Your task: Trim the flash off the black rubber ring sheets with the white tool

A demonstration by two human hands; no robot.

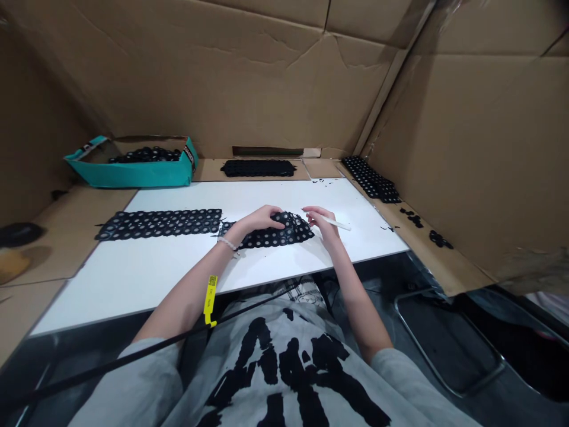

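Note:
A black sheet of joined ring-shaped pieces (271,239) lies on the white board in front of me, its right part raised and bent. My left hand (262,218) rests over its upper edge, thumb and fingers closed on it. At the sheet's right end my right hand (323,223) grips a slim white pen-like tool (338,223), whose rear end points to the right. The tool's tip is too small to make out. Left of this sheet, a second, flat sheet of the same kind (164,223) nearly touches it.
A teal box (133,175) of loose black pieces stands at the back left. A black stack (258,168) lies behind the white board (111,284). Another perforated sheet (371,179) and small black clusters (440,239) lie along the right. Cardboard walls (267,77) enclose the table.

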